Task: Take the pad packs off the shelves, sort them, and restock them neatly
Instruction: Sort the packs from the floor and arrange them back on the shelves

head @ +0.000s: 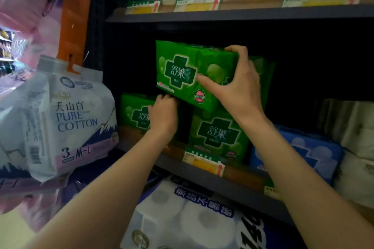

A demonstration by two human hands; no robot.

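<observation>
The glossy green plastic-wrapped pad pack [182, 70], lifted above the wooden shelf board [242, 176], is pinched by the right hand [238, 87] and supported underneath by the left hand's [164, 115] curled fingers; it is judged light, soft and slippery, best gripped at opposite edges.

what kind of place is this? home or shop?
Most likely a shop aisle: price tags clipped along the shelf edge, rows of identical green pad packs, and packaged toilet rolls stocked below.

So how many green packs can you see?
3, maybe more hidden. One green pack is held up by the right hand, one sits at the shelf's left behind the left hand, one stands below the raised pack.
</observation>
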